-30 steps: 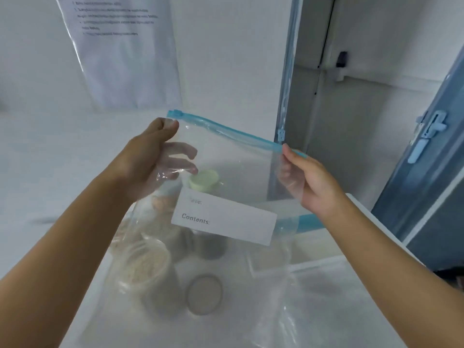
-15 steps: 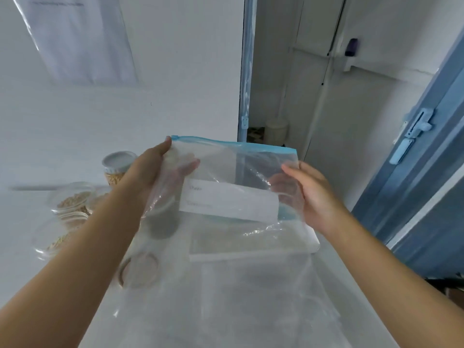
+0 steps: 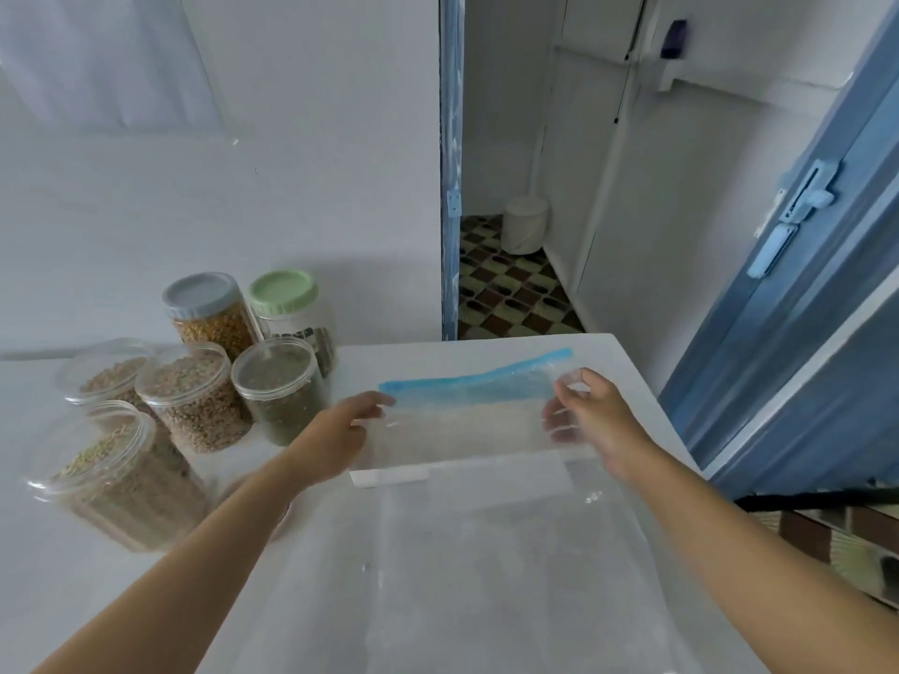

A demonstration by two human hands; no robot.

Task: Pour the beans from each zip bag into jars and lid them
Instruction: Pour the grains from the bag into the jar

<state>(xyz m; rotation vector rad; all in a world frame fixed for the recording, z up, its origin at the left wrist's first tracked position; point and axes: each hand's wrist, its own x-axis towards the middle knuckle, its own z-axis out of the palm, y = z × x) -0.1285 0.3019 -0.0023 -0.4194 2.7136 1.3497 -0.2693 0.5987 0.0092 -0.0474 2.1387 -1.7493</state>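
Note:
An empty clear zip bag [image 3: 467, 420] with a blue zip strip is low over the white table [image 3: 603, 352], lying on other clear bags. My left hand [image 3: 340, 430] pinches its left edge. My right hand [image 3: 588, 420] pinches its right edge. Several jars of beans stand at the left: one with a grey-blue lid [image 3: 209, 308], one with a green lid [image 3: 287, 304], and clear-lidded jars [image 3: 277, 386] [image 3: 189, 396] [image 3: 112, 479] in front of them.
A stack of empty clear bags [image 3: 462, 552] covers the table near me. The table's right edge drops to the floor by a blue door [image 3: 802, 294]. An open doorway with a white bin [image 3: 523, 226] lies behind the table.
Both hands have lowered the empty bag from chest height down to the stack on the table. The view has tilted, so the jars now show at the left.

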